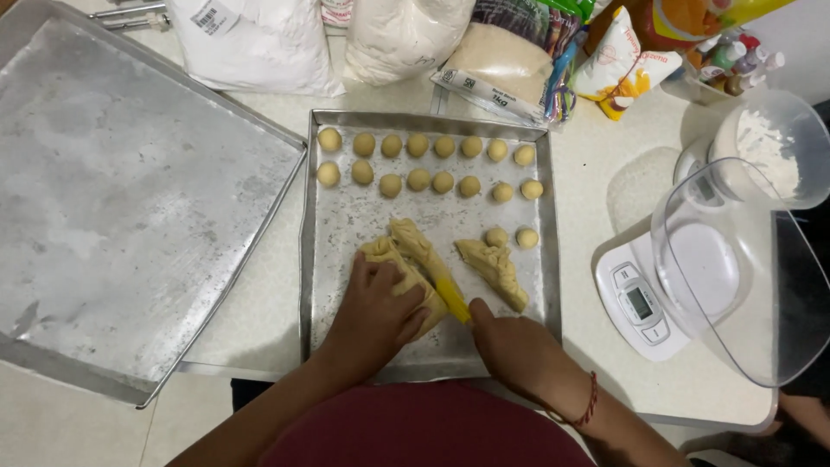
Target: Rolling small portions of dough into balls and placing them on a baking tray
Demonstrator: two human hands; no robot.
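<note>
A square metal baking tray (346,225) holds two rows of small round dough balls (418,145) along its far side, plus two more balls (510,236) lower right. My left hand (376,313) presses down on a large lump of yellow dough (413,251) in the tray's near half. My right hand (514,350) holds a yellow cutter (453,297) whose blade is pushed into that lump. A smaller cut strip of dough (494,268) lies just to the right.
A big empty metal tray (121,199) lies to the left. Bags of flour and sugar (406,35) line the back. At right stand a white kitchen scale (635,303), a clear plastic bowl (735,268) and a jug with flour (774,143).
</note>
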